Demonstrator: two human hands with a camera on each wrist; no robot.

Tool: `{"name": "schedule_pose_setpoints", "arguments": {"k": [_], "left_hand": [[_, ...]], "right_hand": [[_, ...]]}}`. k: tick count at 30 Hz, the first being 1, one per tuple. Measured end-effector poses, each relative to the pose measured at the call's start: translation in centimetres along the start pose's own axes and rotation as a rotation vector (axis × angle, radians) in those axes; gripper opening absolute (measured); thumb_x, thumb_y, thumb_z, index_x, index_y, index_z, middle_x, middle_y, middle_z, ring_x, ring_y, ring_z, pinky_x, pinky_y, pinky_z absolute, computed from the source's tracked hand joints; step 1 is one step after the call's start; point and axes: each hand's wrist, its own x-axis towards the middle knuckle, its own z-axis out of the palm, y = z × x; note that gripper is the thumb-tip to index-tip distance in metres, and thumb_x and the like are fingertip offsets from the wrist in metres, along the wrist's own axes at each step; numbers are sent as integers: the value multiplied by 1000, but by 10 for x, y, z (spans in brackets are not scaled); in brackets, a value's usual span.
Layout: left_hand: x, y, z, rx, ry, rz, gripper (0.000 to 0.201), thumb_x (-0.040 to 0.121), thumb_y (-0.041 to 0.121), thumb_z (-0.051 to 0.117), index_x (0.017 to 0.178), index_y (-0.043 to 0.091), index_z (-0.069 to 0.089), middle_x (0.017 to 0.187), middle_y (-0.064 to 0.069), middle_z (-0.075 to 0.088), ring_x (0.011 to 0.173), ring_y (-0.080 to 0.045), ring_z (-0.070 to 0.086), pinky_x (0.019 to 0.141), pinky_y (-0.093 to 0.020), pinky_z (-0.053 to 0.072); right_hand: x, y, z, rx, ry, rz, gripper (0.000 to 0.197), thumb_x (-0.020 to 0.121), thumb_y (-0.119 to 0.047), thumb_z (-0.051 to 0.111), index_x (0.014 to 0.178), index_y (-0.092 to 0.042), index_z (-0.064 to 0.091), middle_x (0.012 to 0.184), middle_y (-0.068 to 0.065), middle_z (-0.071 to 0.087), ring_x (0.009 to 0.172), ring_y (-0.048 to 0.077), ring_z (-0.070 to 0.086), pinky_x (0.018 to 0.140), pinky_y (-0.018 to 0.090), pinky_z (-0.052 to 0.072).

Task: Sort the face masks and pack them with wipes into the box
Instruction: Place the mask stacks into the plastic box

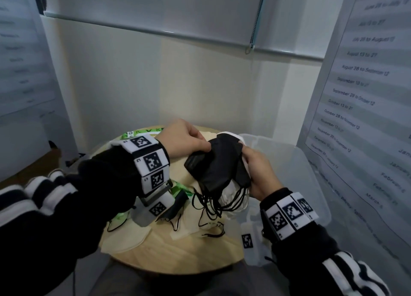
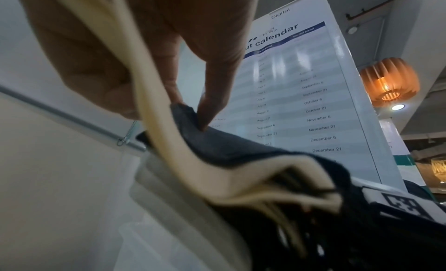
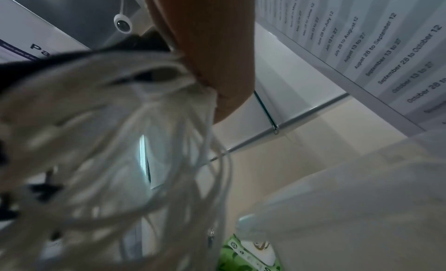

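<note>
A bundle of black face masks with white masks behind it hangs above the round wooden table. My right hand grips the bundle's right side. My left hand pinches the top left edge of a black mask. A cream mask runs across the left palm in the left wrist view. White ear loops dangle below the right fingers. The clear plastic box stands open just right of the hands. A green wipes packet lies at the table's far edge.
Cream masks and a black mask lie on the table under my left wrist, beside another green packet. A printed calendar banner stands close on the right, a wall behind the table. The box wall fills the right wrist view's lower right.
</note>
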Motion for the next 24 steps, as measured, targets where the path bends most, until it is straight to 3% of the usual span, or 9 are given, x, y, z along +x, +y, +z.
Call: {"name": "schedule_pose_setpoints", "arguments": {"k": [5, 8, 11, 12, 14, 16, 19, 21, 24], "left_hand": [[-2, 3, 1, -157, -55, -77, 41, 48, 33, 78, 72, 1, 70, 72, -13, 64, 71, -21, 58, 82, -45, 51], [-10, 12, -9, -350, -182, 27, 25, 41, 27, 77, 59, 12, 71, 62, -8, 61, 59, -21, 52, 61, -32, 43], [-13, 29, -26, -469, -308, 126, 7, 52, 9, 73, 56, 14, 70, 55, -1, 62, 45, -12, 55, 44, -16, 42], [-13, 33, -31, -486, -321, 138, 7, 56, 7, 70, 55, 14, 70, 53, 1, 63, 42, -8, 56, 42, -13, 44], [-9, 38, -33, -477, -312, 114, 14, 58, 0, 73, 54, 13, 69, 51, 1, 63, 40, -5, 56, 41, -11, 44], [-4, 33, -23, -321, -255, 76, 13, 61, 2, 75, 56, 13, 68, 50, 3, 62, 41, -2, 54, 44, -11, 43], [4, 14, 0, 66, -84, 71, 16, 72, 13, 77, 62, 19, 67, 54, 8, 61, 50, 2, 52, 53, -8, 40], [5, 6, 12, 176, 2, 80, 19, 73, 17, 76, 60, 22, 63, 65, 3, 62, 62, -3, 54, 53, -7, 37], [5, 5, 20, 205, 46, 76, 17, 72, 16, 74, 60, 21, 62, 68, 0, 62, 60, -6, 52, 50, -5, 37]], "right_hand": [[-2, 8, -11, 128, -63, 191, 33, 98, -22, 41, 105, -1, 66, 98, 15, 71, 81, 22, 70, 75, 31, 56], [-4, 12, -13, 179, -51, 169, 31, 100, -19, 40, 110, -1, 62, 93, 13, 72, 77, 19, 71, 73, 30, 57], [-14, 7, -16, 146, -91, 86, 8, 88, -9, 53, 90, -11, 61, 70, -1, 72, 60, 5, 68, 58, 18, 55], [-16, 5, -16, 139, -89, 78, 8, 86, -7, 55, 83, -14, 57, 56, -5, 68, 51, 0, 64, 51, 14, 51], [-18, 2, -14, 138, -58, 67, 27, 96, 0, 40, 77, -16, 53, 44, -9, 62, 40, -3, 58, 41, 12, 46], [-14, 3, -14, 226, -84, 68, 36, 100, -6, 32, 79, -11, 62, 54, -2, 68, 48, 4, 64, 45, 15, 50], [-7, 9, -11, 196, -37, 112, 28, 98, -15, 40, 111, -1, 61, 87, 10, 72, 74, 15, 69, 61, 23, 56], [-4, 14, -12, 193, -8, 169, 37, 97, -19, 45, 125, 2, 55, 107, 17, 67, 87, 21, 65, 71, 29, 55], [-2, 16, -17, 252, -22, 190, 42, 98, -29, 41, 119, 3, 58, 116, 20, 62, 96, 25, 62, 84, 33, 49]]}}
